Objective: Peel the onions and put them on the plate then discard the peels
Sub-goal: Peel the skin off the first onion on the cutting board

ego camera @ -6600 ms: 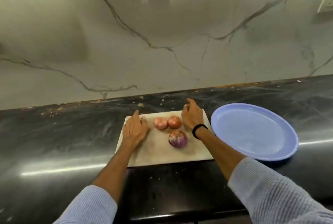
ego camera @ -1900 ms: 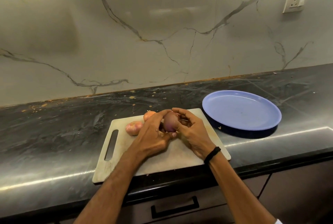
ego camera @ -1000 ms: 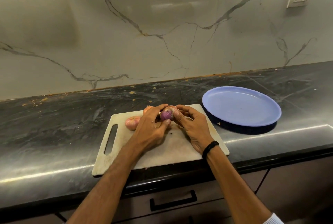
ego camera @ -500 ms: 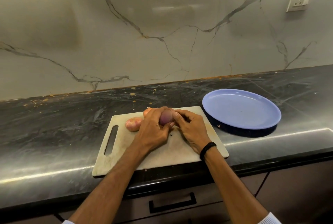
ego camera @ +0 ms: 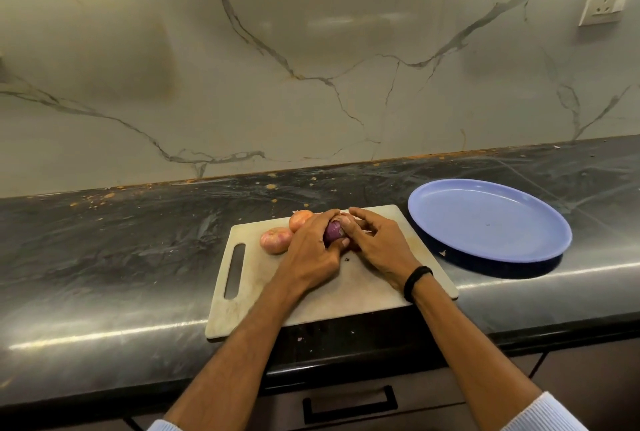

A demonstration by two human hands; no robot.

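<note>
Over the far half of the pale cutting board [ego camera: 346, 295], we hold the purple onion [ego camera: 333, 231] between both hands. Our left hand [ego camera: 313, 250] curls round it from the left, fingers over its top and thumb against its near side. Our right hand [ego camera: 379, 245] pinches at its right end with thumb and fingertips; these hide that end, so we cannot tell whether any skin has come loose. Just left of our left hand, two more onions lie on the board in their skins: a pinkish onion [ego camera: 275, 239] nearer us and an orange onion [ego camera: 300, 219] behind it, close together. To the right of the board, near its edge but apart from it, the blue plate [ego camera: 485, 222] sits on the dark countertop [ego camera: 121, 257]. A black band [ego camera: 417, 280] circles our right wrist. Small orange flecks dot the counter along the veined marble backsplash [ego camera: 311, 84]. A white wall socket [ego camera: 604, 2] is set high at the right, and a black drawer handle [ego camera: 349, 403] shows below the counter edge.
</note>
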